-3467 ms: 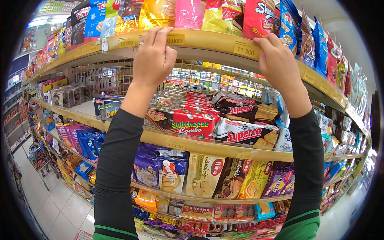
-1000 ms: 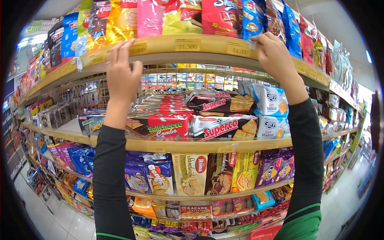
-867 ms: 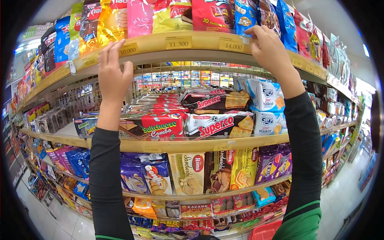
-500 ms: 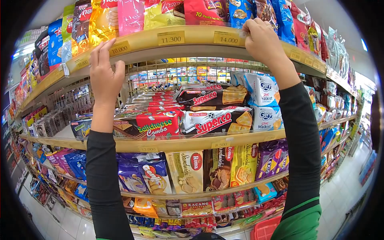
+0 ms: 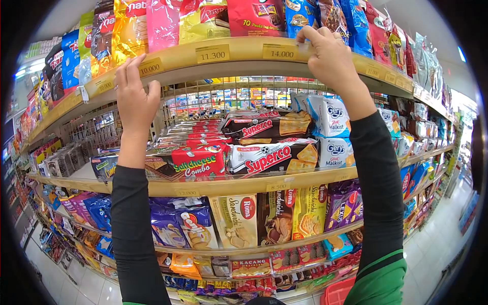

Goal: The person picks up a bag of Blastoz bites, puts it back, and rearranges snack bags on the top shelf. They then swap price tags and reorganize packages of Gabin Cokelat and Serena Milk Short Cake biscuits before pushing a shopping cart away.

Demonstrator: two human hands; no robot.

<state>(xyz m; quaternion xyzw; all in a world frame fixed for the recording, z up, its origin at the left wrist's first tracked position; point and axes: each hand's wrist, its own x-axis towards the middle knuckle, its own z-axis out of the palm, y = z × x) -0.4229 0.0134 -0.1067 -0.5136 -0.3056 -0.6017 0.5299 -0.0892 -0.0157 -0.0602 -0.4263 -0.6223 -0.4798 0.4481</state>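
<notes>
At the yellow front edge of the upper shelf (image 5: 244,43), both of my hands are raised. My left hand (image 5: 136,91) touches the edge by the 10.000 price label (image 5: 151,67), fingers stretched and thumb apart, holding nothing. My right hand (image 5: 328,56) has its fingers pinched at the edge's top, just right of the 14.000 price label (image 5: 281,52). Whatever lies between those fingertips is too small to make out. Further left along the edge is the 11.300 label (image 5: 213,54). Behind my right fingers stands a blue snack bag (image 5: 301,18), with a red snack bag (image 5: 256,19) beside it.
Below, the middle shelf carries Superco biscuit packs (image 5: 274,156), a red Saltcheese Combo pack (image 5: 201,161) and white Gery Malkist packs (image 5: 333,152). Roma Sandwich packs (image 5: 236,221) stand one level lower. A red plastic basket (image 5: 338,294) sits near the floor at bottom right.
The view has shifted slightly, so the shelf edge sits a little lower and further left. Both hands keep nearly the same places along the edge.
</notes>
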